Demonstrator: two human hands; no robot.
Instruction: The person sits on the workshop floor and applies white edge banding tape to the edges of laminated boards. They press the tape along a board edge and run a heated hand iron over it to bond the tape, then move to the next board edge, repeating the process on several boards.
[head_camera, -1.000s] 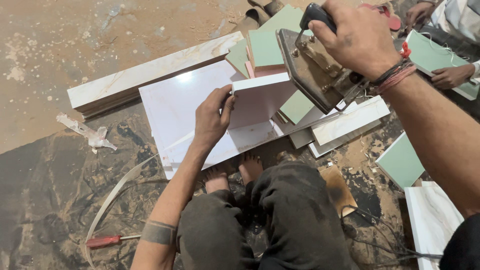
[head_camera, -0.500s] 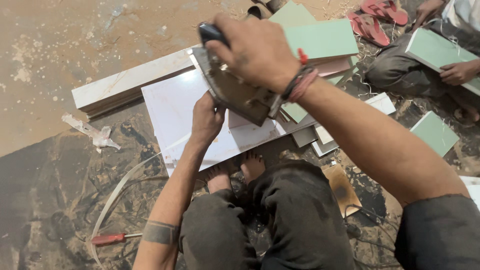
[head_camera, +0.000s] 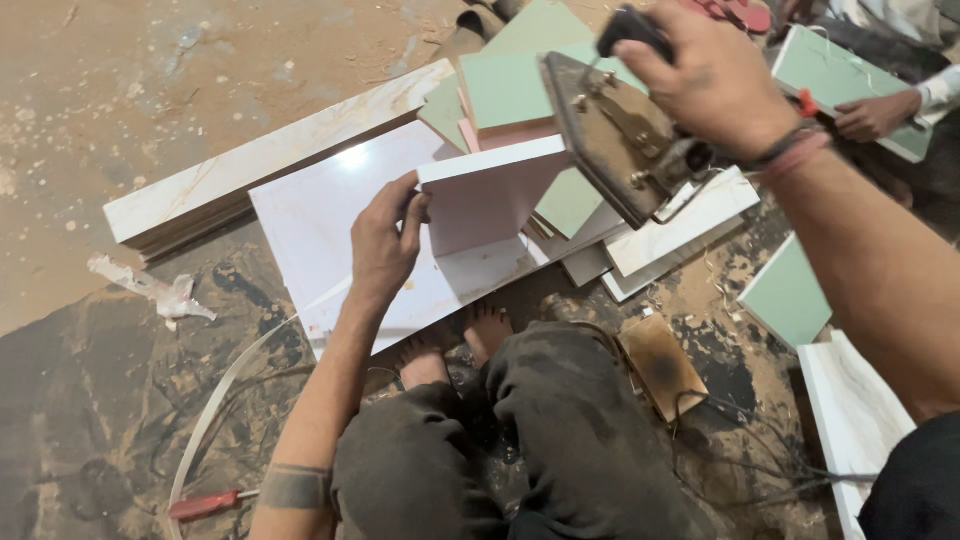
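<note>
Now: left hand (head_camera: 385, 245) grips white panel (head_camera: 480, 195) | right hand (head_camera: 715, 85) clasps iron (head_camera: 620, 135)

No packages, labels, signs or screens visible in view.

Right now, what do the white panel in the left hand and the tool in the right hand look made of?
The white panel in the left hand looks like laminated board: glossy white face, thick flat edge. The tool in the right hand seems to be an iron with a dark, tarnished metal soleplate and a black handle, probably plastic.
</note>
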